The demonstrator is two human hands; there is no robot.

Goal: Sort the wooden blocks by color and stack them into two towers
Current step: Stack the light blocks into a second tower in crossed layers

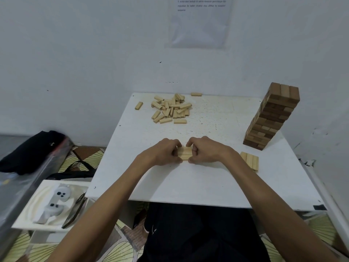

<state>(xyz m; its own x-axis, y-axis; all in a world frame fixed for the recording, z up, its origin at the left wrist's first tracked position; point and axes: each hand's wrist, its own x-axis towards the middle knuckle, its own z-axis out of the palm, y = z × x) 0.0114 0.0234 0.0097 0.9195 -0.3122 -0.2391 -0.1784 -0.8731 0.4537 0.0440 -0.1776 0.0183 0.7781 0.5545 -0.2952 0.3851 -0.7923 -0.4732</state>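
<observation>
A small group of light wooden blocks (184,153) lies side by side at the middle of the white table (207,186). My left hand (162,153) pinches its left end and my right hand (204,150) pinches its right end, fingers curled round the block ends. A tall tower of dark brown blocks (272,118) stands at the right side of the table. A loose pile of light blocks (171,108) lies at the far side. Three light blocks in a flat row (250,160) lie just right of my right forearm.
Single light blocks lie at the far left (138,105) and far middle (196,94) of the table. A white tray (34,201) with white objects sits on the floor at the left, beside a black bag (32,150). A paper sheet (200,21) hangs on the wall.
</observation>
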